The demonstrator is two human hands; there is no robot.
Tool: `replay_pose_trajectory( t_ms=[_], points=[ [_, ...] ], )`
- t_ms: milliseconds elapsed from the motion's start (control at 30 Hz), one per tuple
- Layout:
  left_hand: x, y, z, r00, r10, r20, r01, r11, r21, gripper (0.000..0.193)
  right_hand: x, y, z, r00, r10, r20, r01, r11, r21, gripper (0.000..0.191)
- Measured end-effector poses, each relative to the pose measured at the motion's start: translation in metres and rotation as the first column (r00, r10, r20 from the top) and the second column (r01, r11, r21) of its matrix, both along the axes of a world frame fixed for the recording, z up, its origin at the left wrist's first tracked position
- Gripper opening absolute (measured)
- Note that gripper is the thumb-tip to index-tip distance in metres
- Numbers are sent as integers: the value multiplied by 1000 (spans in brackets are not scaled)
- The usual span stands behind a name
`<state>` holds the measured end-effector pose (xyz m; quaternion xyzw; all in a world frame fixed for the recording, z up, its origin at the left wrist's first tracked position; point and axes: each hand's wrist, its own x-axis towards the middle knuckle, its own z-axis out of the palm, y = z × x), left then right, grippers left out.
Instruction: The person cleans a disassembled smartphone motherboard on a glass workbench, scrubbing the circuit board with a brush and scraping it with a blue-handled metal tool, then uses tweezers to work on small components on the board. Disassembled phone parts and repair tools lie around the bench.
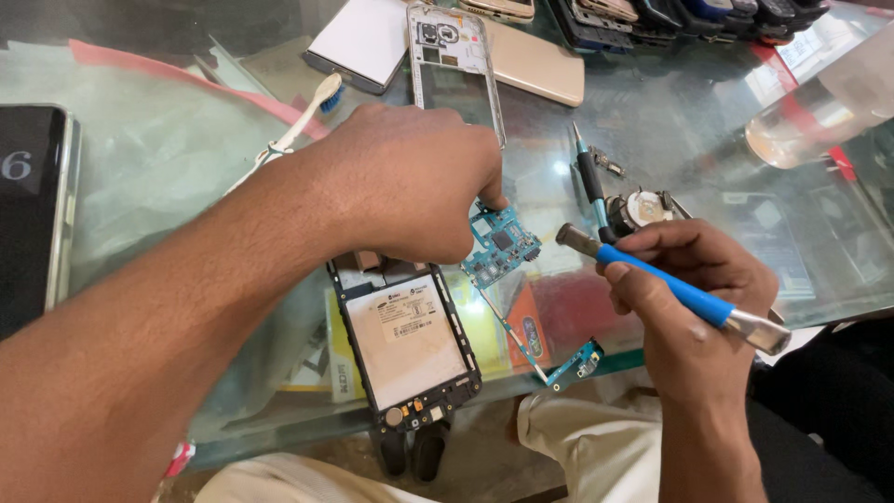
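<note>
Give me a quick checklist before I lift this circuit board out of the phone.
1. Left hand has fingertips on the blue circuit board: ok.
2. Right hand holds the blue-handled tool with its tip clear of the board: ok.
3. Board free of screws and connectors: cannot tell, the hand hides part of it.
4. Opened phone fully on the glass table: not ok, its lower end overhangs the edge.
5. Thin flex strip with small end board lies loose beside the phone: ok.
</note>
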<state>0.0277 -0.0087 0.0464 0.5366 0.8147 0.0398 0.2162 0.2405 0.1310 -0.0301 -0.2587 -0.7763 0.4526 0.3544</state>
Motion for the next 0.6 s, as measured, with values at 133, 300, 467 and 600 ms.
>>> replay_pose_trajectory(
  t_ms=[133, 300, 467, 600],
  points=[
    [-3, 0, -6, 994, -71, -79, 78, 993, 86, 57, 1, 1, -3, 997, 20, 70, -23, 999, 41, 17],
    [-3, 0, -5, 997, -35, -71, 39, 998, 46, 57, 0, -2, -5, 1000, 24, -2, -24, 999, -24, 13],
    [-1, -1, -2, 998, 58, 6, -57, 993, -99, 59, -1, -2, -4, 991, 25, 134, -42, 991, 125, 11],
    [1, 0, 3, 994, -50, -94, 56, 996, 69, 59, -2, -3, -3, 999, 38, 3, -38, 999, 20, 13]
  ],
)
